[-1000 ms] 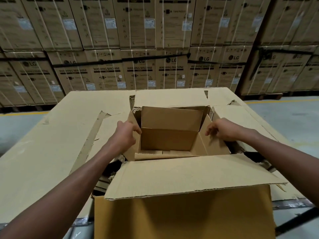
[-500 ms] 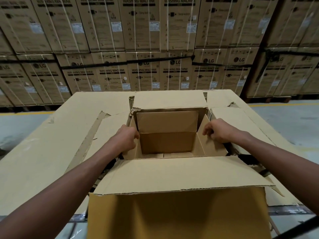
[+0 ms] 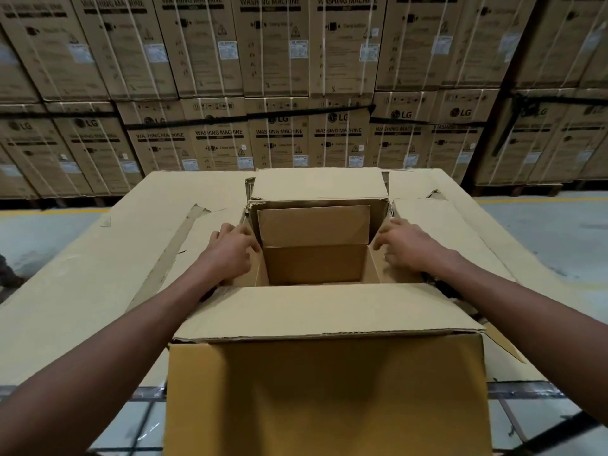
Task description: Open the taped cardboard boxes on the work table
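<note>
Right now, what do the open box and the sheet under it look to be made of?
Open box: plain brown corrugated cardboard, matte, judging by the ragged torn flap edge. Sheet covering the table: flattened cardboard too, paler, with a peeled strip showing. Both hands rest on the side flaps.

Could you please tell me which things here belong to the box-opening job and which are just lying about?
In the job:
open cardboard box
near flap
left hand
right hand

Just lying about:
flattened cardboard sheets
stacked washing machine cartons
</note>
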The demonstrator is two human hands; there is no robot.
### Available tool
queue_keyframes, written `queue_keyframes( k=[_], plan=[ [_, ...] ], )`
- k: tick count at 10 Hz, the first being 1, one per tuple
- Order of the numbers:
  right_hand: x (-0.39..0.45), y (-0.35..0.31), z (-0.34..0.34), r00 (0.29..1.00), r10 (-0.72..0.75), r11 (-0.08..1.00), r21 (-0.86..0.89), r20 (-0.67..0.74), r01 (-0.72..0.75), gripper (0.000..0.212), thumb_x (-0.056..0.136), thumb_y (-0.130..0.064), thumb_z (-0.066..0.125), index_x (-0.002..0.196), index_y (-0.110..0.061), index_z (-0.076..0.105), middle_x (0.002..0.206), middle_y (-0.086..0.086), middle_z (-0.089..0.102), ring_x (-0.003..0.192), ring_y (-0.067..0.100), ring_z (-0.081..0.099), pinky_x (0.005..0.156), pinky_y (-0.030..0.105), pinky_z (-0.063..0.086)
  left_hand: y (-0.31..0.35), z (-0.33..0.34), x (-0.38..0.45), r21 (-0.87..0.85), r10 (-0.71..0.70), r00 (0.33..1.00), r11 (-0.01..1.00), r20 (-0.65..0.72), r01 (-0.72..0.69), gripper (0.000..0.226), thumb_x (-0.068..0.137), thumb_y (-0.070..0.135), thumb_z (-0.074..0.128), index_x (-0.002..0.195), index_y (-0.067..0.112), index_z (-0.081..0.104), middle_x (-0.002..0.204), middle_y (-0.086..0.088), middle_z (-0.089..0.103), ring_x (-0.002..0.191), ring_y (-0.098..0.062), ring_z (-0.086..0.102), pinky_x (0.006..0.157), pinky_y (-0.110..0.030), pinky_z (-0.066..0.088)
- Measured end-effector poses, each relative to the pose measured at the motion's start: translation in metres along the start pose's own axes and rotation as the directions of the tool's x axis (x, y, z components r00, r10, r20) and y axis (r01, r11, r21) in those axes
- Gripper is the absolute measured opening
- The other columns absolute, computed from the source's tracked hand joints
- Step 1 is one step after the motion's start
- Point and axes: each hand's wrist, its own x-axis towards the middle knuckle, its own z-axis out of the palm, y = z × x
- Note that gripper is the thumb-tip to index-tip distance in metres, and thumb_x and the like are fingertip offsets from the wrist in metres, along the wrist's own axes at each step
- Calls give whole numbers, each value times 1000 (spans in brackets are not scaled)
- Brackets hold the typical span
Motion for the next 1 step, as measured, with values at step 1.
queue_keyframes(
  k=[1],
  plan=[
    [-2,-3,-14,996,90,993,83,-12,-88,34,89,-23,69,122,-31,69,138,-1,58,129,22,49,101,40,46,-8,-18,0,-198,-78,995,978,-68,64,34,90,6,57,106,32,72,136,-1,58,127,-25,43,105,-42,39]
  ],
)
